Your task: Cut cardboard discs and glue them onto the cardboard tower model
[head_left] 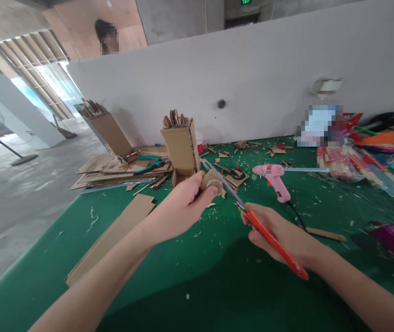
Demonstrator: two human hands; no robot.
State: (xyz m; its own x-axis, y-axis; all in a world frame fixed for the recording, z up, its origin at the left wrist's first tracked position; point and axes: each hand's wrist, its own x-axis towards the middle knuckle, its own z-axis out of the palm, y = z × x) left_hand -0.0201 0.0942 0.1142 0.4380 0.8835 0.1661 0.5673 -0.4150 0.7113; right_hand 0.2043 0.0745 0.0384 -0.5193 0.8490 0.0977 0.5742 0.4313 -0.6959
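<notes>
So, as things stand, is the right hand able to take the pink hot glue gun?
Probably not yet: the right hand holds the red-handled scissors and would likely need to put them down. Otherwise the way looks free; the pink hot glue gun lies close by.

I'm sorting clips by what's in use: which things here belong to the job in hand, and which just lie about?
In use:
- cardboard piece, in the left hand
- red-handled cutting tool, in the right hand

Apparently lying about:
- pink glue gun
- teal-handled pliers
- flat cardboard panel
</notes>
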